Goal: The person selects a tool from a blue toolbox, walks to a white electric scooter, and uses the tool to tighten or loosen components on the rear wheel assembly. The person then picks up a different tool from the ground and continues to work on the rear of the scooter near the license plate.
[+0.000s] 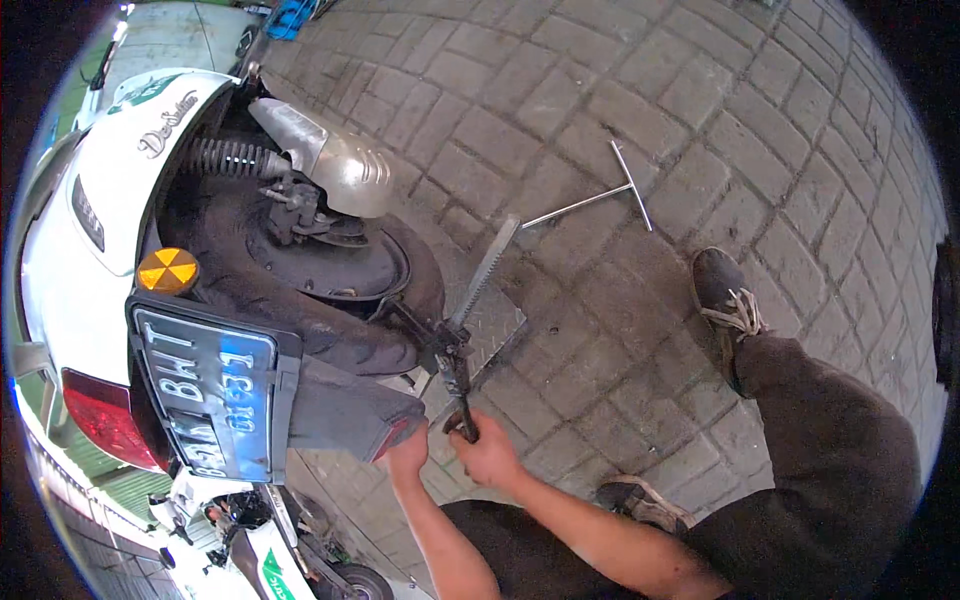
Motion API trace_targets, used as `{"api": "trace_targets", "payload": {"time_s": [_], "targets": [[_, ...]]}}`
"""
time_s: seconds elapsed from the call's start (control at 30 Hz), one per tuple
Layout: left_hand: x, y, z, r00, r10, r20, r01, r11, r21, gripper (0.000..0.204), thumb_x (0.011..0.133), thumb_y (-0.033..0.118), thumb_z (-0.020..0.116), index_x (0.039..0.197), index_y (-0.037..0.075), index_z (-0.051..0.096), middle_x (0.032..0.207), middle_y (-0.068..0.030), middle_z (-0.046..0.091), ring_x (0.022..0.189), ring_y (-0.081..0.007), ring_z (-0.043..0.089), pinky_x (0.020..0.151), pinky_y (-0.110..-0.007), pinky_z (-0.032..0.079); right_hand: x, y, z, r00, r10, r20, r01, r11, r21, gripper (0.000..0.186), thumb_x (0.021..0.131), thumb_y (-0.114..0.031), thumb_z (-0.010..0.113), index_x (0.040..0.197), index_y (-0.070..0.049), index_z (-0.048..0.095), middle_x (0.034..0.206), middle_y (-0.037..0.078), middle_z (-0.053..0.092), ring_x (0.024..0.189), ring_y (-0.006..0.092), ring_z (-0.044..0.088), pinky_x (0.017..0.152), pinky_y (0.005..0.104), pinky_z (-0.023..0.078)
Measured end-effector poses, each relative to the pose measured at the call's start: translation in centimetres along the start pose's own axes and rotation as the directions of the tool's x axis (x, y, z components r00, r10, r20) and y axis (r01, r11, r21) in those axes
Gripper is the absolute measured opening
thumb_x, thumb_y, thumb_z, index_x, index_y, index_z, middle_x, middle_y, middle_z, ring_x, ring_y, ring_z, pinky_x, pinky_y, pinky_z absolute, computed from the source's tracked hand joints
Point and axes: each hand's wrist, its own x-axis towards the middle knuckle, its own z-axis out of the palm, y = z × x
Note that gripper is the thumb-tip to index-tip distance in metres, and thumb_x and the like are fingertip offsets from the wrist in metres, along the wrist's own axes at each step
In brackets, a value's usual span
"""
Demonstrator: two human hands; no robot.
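Note:
A white scooter [60, 260] has its rear wheel [330, 325] toward me. Under the number plate [215, 385], a dark rear mudguard [345, 405] reaches out to a red-edged tip. My left hand [407, 455] is closed at that tip, its fingers partly hidden. Beside the tyre stands a jack with a toothed metal bar [487, 272] and a dark lifting mechanism [450, 348]. My right hand [487, 455] is wrapped round the jack's black handle [465, 408], close to my left hand. A patterned metal plate [505, 325] lies under the jack.
A T-handled wrench [585, 205] lies on the paving bricks [590, 320] beyond the jack. My shoes [722, 290] are on the right and close in. Another white and green scooter [275, 560] stands at the lower left. A silver exhaust cover [340, 170] juts out above the wheel.

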Motion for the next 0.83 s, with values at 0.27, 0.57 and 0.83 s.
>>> {"api": "trace_targets", "payload": {"time_s": [0.27, 0.57, 0.83], "targets": [[2.0, 0.8, 3.2, 0.977, 0.049, -0.208, -0.085, 0.983, -0.164, 0.041, 0.082, 0.030, 0.068, 0.113, 0.003, 0.061, 0.091, -0.0150, 0.063, 0.085, -0.0308, 0.060, 0.083, -0.043, 0.047, 3.3, -2.4, -11.2, 0.971, 0.068, 0.230, 0.056, 0.868, -0.493, 0.040, 0.079, -0.026, 0.068, 0.115, -0.008, 0.065, 0.093, 0.021, 0.069, 0.090, 0.0368, 0.067, 0.082, 0.0447, 0.051], [3.0, 4.3, 1.1, 0.998, -0.033, -0.051, 0.025, 0.988, -0.152, 0.051, 0.084, 0.040, 0.069, 0.114, -0.001, 0.066, 0.093, -0.0173, 0.069, 0.087, -0.0318, 0.066, 0.079, -0.042, 0.050, 3.2, -13.2, -17.6, 0.957, -0.276, -0.091, 0.049, 0.463, -0.885, 0.048, 0.069, -0.020, 0.077, 0.113, -0.006, 0.062, 0.092, 0.019, 0.069, 0.093, 0.0364, 0.066, 0.081, 0.0473, 0.052], [2.5, 4.7, 1.2, 0.990, 0.004, -0.142, -0.036, 0.975, -0.218, 0.049, 0.085, 0.045, 0.067, 0.106, 0.001, 0.067, 0.084, -0.0202, 0.067, 0.077, -0.0309, 0.064, 0.071, -0.042, 0.048, 3.7, -10.6, -14.8, 0.915, -0.380, -0.136, 0.002, 0.342, -0.940, 0.041, 0.068, -0.016, 0.075, 0.106, -0.008, 0.064, 0.093, 0.015, 0.071, 0.095, 0.0309, 0.069, 0.085, 0.0438, 0.051]]}}
